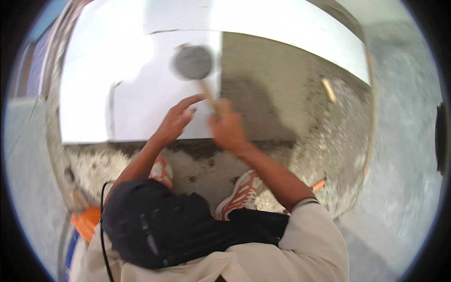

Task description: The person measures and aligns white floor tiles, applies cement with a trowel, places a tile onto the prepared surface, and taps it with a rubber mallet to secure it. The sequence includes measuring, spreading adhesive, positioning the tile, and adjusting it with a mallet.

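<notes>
My right hand [229, 124] is wrapped round the wooden handle of a mallet [193, 62] with a dark grey round head. The head is blurred and lies over a white tile [155, 101]; whether it touches the tile I cannot tell. Close by on the left, my left hand [176, 121] has its index finger stretched toward the handle and its thumb apart. It seems to hold nothing; contact between the finger and the handle is unclear. Right of the tile's edge spreads a grey bed of mortar [256, 77].
More white tiles [300, 23] run along the far side. A small yellowish piece [329, 90] lies on the rough mortar at right. An orange-ended tool [318, 184] is near my right elbow, an orange object [86, 223] at lower left. Grey walls [399, 122] flank the floor.
</notes>
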{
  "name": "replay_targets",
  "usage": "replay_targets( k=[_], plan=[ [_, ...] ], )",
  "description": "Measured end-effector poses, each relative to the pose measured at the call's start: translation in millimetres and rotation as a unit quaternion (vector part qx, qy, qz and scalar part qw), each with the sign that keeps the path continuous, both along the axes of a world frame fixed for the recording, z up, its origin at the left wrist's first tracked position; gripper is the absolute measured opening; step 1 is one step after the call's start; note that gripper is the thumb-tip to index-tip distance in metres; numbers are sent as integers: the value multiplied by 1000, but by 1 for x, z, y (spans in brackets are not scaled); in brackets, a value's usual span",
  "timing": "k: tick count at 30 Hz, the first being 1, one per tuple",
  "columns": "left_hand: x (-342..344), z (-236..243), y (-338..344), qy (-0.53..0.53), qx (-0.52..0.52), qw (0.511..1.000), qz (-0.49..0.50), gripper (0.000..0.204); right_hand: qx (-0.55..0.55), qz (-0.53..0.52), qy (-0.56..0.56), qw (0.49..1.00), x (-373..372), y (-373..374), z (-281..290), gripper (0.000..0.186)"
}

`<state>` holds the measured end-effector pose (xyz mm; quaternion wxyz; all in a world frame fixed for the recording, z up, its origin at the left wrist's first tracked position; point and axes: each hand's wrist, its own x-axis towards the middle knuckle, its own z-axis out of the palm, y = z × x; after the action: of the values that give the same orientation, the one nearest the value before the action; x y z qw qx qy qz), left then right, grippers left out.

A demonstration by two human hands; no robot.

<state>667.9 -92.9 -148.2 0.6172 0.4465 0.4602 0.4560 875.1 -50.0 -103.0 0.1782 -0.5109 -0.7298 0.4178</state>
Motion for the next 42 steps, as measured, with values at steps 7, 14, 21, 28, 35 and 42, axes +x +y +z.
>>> replay_targets(
  k=[7, 14, 21, 28, 35, 42],
  plan=[
    [7, 23, -6, -148, -96, 962, 208, 56, 282, 41, -72, 956, 90, 57, -49, 32],
    [-24, 18, -28, -127, -113, 951, 258, 40, 8, -533, 30, 846, 365, 238, -72, 48],
    [-59, 22, -31, 10, -118, 958, 259, 18, -160, -581, 42, 797, 405, 265, -81, 66],
    [-58, 8, -32, 3, -122, 957, 262, 17, 1, -618, 91, 781, 431, 263, -70, 58],
    [-75, -12, -29, -34, -116, 960, 251, 14, 79, -469, 175, 862, 284, 167, -8, 44],
    [-83, -33, -37, -90, -101, 959, 250, 15, -58, -237, -75, 967, 128, 128, 10, 49]
  ],
)
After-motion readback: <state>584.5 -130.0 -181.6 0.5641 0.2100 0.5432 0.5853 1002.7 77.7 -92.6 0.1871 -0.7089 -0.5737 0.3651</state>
